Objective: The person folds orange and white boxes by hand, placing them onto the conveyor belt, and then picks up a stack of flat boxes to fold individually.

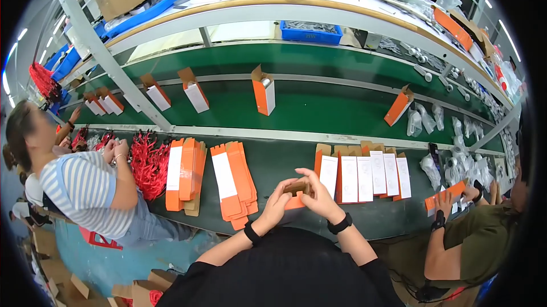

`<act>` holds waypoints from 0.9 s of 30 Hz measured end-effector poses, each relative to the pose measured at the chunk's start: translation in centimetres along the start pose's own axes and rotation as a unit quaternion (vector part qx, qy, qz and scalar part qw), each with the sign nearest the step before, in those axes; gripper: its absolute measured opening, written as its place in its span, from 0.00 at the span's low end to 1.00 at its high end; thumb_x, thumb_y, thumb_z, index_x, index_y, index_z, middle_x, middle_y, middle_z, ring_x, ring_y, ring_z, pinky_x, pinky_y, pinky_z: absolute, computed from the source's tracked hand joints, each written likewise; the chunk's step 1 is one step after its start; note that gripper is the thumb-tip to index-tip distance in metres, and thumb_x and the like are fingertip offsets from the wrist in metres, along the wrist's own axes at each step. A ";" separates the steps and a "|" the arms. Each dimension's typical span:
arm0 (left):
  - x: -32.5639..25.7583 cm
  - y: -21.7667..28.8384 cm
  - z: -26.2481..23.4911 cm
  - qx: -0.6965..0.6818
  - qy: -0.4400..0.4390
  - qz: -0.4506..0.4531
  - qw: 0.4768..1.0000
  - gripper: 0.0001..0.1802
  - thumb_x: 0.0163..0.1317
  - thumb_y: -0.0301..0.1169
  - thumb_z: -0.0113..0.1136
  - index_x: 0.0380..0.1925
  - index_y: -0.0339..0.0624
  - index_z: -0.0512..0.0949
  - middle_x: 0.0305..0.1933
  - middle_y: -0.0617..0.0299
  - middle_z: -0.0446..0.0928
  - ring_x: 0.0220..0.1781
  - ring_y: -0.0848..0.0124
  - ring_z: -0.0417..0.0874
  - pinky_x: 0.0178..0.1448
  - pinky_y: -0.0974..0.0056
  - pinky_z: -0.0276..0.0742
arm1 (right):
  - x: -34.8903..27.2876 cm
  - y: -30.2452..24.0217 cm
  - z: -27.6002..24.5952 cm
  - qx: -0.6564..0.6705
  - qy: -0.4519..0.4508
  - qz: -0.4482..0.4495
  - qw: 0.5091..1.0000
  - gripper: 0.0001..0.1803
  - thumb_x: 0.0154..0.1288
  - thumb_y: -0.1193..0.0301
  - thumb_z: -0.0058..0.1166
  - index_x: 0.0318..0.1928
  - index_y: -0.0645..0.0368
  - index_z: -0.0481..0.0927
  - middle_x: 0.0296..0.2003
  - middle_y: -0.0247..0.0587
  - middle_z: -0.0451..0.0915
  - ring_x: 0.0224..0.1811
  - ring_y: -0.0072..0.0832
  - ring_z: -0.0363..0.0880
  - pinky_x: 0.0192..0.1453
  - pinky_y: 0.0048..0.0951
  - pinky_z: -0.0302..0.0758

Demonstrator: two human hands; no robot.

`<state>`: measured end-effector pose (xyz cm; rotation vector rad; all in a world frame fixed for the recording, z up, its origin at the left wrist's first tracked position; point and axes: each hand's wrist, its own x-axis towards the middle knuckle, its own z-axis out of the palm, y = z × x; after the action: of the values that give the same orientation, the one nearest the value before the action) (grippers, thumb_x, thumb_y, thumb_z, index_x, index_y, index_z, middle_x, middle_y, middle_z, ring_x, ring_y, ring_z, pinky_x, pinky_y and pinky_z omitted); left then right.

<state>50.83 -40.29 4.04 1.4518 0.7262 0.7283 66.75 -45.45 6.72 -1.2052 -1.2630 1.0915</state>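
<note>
Both my hands are wrapped around a small orange carton (295,200) close to my body, its brown inner top facing up and open. My left hand (276,209) grips its left side, and my right hand (322,200) curls over its right side with the fingers bent. To the left of my hands lie two stacks of flattened orange-and-white cartons, a nearer stack (235,179) and a farther stack (186,171). Just right of my right hand, several folded cartons (364,179) stand upright in a row with their brown flaps raised.
Beyond the table edge runs a green conveyor belt (336,102) carrying upright cartons, including one carton (264,96). Red corded items (149,164) are heaped at left beside a seated person (97,193). At right, another person (473,238) holds an orange carton (444,195) near bagged white parts (458,162).
</note>
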 end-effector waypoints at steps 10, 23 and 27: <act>-0.7 -2.1 -1.2 0.112 0.028 -0.047 0.992 0.33 0.60 0.23 0.46 0.68 0.44 0.55 0.54 0.55 0.64 0.58 0.65 0.65 0.66 0.62 0.60 | -1.8 2.1 1.3 0.242 0.037 0.216 0.945 0.22 0.67 0.77 0.46 0.61 0.60 0.71 0.21 0.23 0.72 0.25 0.12 0.67 0.33 0.19 0.68; -1.2 -2.4 -2.3 0.030 -0.155 0.040 0.987 0.39 0.60 0.29 0.40 0.72 0.41 0.40 0.72 0.50 0.48 0.72 0.60 0.52 0.74 0.59 0.43 | -3.0 2.1 1.2 0.019 -0.028 0.056 0.998 0.22 0.66 0.75 0.49 0.61 0.58 0.71 0.58 0.42 0.73 0.29 0.15 0.76 0.29 0.17 0.77; -1.5 -2.9 -2.3 -0.060 -0.169 -0.022 0.984 0.41 0.58 0.28 0.43 0.71 0.43 0.40 0.71 0.47 0.48 0.72 0.58 0.52 0.74 0.56 0.46 | -2.5 0.4 1.5 -0.001 -0.009 0.147 0.989 0.18 0.66 0.74 0.49 0.56 0.60 0.75 0.58 0.43 0.73 0.24 0.14 0.76 0.21 0.19 0.78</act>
<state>48.08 -40.10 1.16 1.3999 0.4423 0.4664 65.19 -47.84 6.03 -1.4167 -1.1218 1.3171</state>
